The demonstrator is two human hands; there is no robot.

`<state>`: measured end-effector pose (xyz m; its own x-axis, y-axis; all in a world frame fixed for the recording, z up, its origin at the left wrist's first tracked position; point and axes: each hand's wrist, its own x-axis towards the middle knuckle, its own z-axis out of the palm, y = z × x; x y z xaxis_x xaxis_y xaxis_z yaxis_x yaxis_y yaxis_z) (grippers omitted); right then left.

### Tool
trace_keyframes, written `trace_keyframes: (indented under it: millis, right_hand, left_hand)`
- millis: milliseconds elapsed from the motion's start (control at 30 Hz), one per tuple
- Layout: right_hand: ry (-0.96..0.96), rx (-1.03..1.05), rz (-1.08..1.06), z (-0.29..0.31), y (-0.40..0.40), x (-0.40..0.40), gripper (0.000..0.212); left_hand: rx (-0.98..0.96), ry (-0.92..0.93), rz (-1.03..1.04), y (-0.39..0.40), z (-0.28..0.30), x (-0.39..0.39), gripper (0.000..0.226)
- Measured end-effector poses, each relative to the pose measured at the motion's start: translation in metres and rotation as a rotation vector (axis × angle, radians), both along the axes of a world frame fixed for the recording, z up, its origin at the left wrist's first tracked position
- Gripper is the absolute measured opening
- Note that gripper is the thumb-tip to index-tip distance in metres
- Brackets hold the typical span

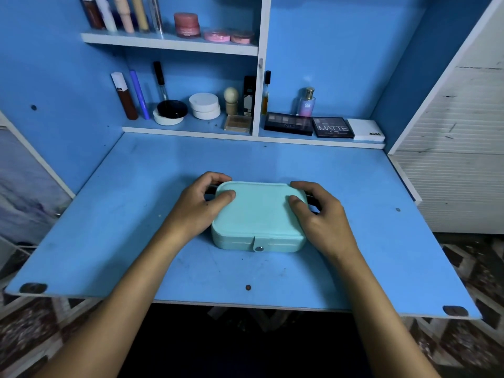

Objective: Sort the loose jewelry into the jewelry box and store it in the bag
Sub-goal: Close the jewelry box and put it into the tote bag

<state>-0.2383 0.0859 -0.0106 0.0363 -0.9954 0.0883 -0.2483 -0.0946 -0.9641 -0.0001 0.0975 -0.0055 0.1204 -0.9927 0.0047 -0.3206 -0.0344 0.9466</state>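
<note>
A closed mint-green jewelry box (pixel 259 216) lies in the middle of the blue desk (pixel 354 241), its snap tab facing me. My left hand (pixel 196 205) grips the box's left end, thumb on the lid and fingers curled round the far corner. My right hand (pixel 319 211) grips the right end the same way. Something dark shows under the box at both far corners, behind my fingers; I cannot tell what it is. No loose jewelry shows on the desk.
Shelves at the back of the desk hold cosmetics: white jars (pixel 204 106), tubes, a perfume bottle (pixel 306 103), eyeshadow palettes (pixel 332 128) and a white box (pixel 365 129). A white slatted panel (pixel 458 159) stands at the right. Patterned floor lies below the desk's front edge.
</note>
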Motion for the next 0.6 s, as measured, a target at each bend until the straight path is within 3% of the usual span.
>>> trace_keyframes:
  millis: [333,600]
  right_hand:
    - [0.016,0.022,0.023,-0.002,0.030,-0.005,0.020]
    - [0.104,-0.064,0.016,0.024,0.008,-0.006,0.020]
  left_hand:
    - [-0.001,-0.007,-0.009,0.028,-0.001,-0.001,0.030]
    - [-0.122,-0.195,-0.032,0.011,0.017,0.000,0.028]
